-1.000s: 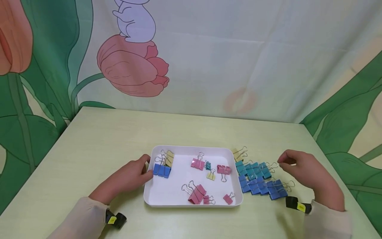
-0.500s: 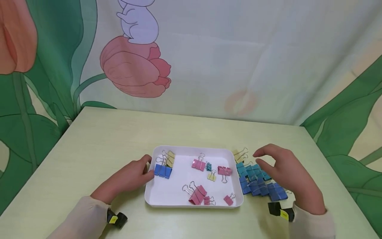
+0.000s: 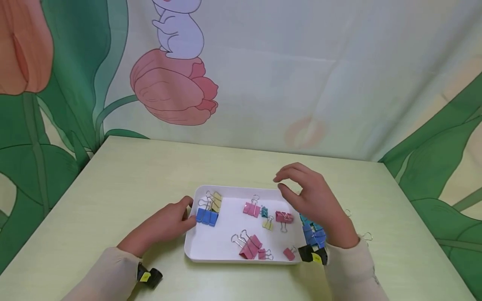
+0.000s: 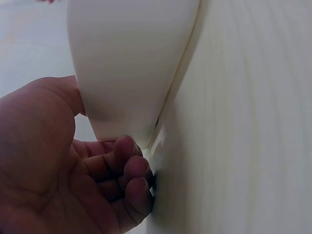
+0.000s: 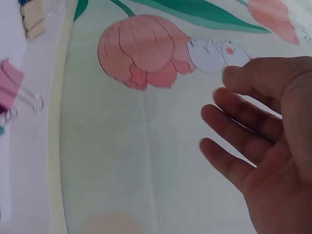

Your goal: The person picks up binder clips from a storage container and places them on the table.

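My left hand (image 3: 165,225) grips the left wall of a white tray (image 3: 214,248), thumb at the rim and fingers curled outside, as the left wrist view shows. Near it inside the tray are blue binder clips (image 3: 207,217) and a yellow binder clip (image 3: 216,202). Several pink binder clips (image 3: 251,209) lie farther right, with a small teal clip (image 3: 265,212) and a small yellow clip (image 3: 267,223). My right hand (image 3: 314,198) hovers over the tray's back right corner, fingers loosely bent, thumb apart, holding nothing.
Beside the tray's right wall, rows of blue binder clips (image 3: 313,235) and teal binder clips (image 3: 304,220) lie on the pale table (image 3: 158,167), partly hidden by my right arm. A curtain (image 3: 256,92) printed with flowers hangs behind the table.
My right hand has moved left from beside the clips on the table to above the tray's back right corner, its fingers spreading wider. The left hand stays on the tray.
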{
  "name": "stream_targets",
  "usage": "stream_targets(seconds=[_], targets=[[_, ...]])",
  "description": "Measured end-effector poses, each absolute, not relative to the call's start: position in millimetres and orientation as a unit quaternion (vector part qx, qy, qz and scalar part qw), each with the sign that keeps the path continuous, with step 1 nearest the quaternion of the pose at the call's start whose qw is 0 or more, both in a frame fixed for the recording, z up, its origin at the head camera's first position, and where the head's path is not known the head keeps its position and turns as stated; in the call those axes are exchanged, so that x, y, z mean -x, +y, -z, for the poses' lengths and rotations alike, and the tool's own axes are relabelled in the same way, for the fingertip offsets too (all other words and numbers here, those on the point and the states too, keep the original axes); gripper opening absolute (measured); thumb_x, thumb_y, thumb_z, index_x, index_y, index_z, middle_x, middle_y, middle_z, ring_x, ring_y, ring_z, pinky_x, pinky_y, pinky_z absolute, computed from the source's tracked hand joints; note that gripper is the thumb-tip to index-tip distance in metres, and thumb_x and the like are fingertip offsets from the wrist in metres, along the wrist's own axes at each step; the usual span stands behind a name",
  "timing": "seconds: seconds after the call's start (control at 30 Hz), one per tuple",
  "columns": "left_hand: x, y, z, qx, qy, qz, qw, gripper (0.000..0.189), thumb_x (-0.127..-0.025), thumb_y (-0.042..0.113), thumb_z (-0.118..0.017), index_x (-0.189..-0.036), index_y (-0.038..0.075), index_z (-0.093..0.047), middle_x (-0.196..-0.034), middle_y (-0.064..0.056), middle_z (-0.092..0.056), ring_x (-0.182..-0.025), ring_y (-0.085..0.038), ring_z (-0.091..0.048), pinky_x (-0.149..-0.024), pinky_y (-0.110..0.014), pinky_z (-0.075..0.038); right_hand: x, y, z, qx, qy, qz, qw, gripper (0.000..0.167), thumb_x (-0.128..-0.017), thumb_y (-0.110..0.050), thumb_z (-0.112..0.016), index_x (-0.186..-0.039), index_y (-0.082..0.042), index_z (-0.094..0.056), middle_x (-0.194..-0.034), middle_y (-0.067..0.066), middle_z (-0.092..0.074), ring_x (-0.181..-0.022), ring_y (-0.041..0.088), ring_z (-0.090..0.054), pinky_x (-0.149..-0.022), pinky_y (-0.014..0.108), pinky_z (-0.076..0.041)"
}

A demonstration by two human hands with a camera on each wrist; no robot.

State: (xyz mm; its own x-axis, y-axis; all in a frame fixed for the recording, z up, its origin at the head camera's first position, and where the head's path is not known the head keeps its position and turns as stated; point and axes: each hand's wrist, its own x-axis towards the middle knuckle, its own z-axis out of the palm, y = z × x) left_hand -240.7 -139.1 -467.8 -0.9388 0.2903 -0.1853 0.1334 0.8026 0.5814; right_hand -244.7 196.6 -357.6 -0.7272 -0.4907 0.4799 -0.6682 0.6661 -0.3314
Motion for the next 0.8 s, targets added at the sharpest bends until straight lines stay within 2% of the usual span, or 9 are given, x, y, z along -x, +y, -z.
stream_targets(seconds=[0.2,0.37,0.6,0.8], targets=[[242,-140,468,-0.109,0.938,-0.299,0.135,0.047,-0.088,0.026,-0.053,-0.129,0.004,-0.043,-0.079,-0.004,-0.057,-0.064,-0.016,-0.05,-0.057,-0.03,-0.04,260,156,361,-0.345,-0.878,-0.275,0.183,0.011,-0.089,-0.012,-0.064,-0.098,-0.017,-0.069,-0.103,-0.004,-0.067,-0.097,0.012,-0.063,-0.083,0.034,-0.052],[242,-140,470,-0.105,0.939,-0.299,0.134,0.048,-0.089,0.026,-0.053,-0.13,0.004,-0.043,-0.079,-0.004,-0.056,-0.065,-0.016,-0.05,-0.057,-0.03,-0.04,270,126,370,-0.347,-0.89,-0.266,0.134,0.014,-0.09,-0.013,-0.064,-0.102,-0.017,-0.069,-0.104,-0.004,-0.067,-0.1,0.013,-0.064,-0.087,0.033,-0.052],[241,-141,470,-0.108,0.936,-0.307,0.133,0.044,-0.09,0.026,-0.054,-0.128,0.007,-0.044,-0.078,-0.004,-0.056,-0.064,-0.016,-0.05,-0.057,-0.03,-0.04,279,99,385,-0.348,-0.889,-0.293,0.061,0.014,-0.091,-0.016,-0.063,-0.103,-0.015,-0.07,-0.097,-0.003,-0.067,-0.083,0.008,-0.061,-0.077,0.026,-0.053],[241,-143,469,-0.111,0.936,-0.308,0.13,0.041,-0.09,0.027,-0.054,-0.126,0.008,-0.045,-0.076,-0.004,-0.055,-0.064,-0.016,-0.051,-0.057,-0.03,-0.04,283,83,392,-0.327,-0.893,-0.31,0.017,0.014,-0.09,-0.018,-0.064,-0.102,-0.013,-0.071,-0.094,-0.005,-0.067,-0.082,0.008,-0.061,-0.076,0.023,-0.053]])
